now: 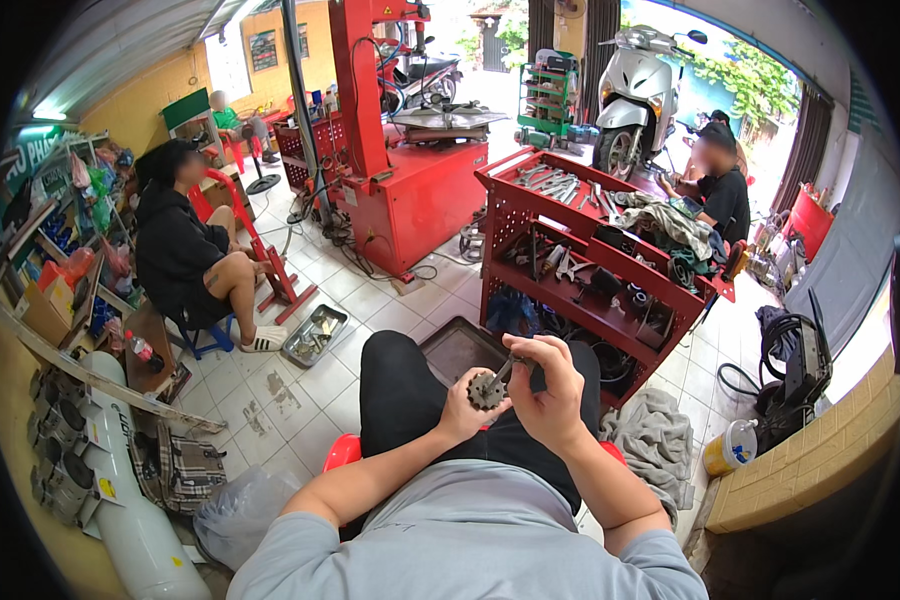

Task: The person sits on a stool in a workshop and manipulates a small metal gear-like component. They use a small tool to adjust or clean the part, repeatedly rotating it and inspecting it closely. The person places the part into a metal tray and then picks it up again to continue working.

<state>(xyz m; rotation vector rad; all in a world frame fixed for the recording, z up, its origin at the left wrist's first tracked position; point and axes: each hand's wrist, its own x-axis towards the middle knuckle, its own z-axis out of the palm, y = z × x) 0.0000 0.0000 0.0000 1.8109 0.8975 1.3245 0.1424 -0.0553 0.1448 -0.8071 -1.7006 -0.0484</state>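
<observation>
Above my lap, my left hand (pixel 462 410) is wrapped round a round, dark metal part (pixel 485 392) with notches along its rim and small holes in its face. My right hand (pixel 552 392) is raised just beside it, thumb and fingers pinching a slim metal rod-like piece (pixel 506 368). The rod's lower end meets the face of the round part; whether it is a tool or a shaft I cannot make out. Beyond my knees, a dark shallow metal tray (pixel 440 350) lies on the tiled floor.
A red tool cart (pixel 580 318) with wrenches (pixel 555 184) and rags stands ahead to the right. At left, a seated person (pixel 185 240) is near a metal tray of parts (pixel 315 335). Another person (pixel 722 185) sits by a silver scooter (pixel 638 95). A grey cloth (pixel 650 430) lies right of me.
</observation>
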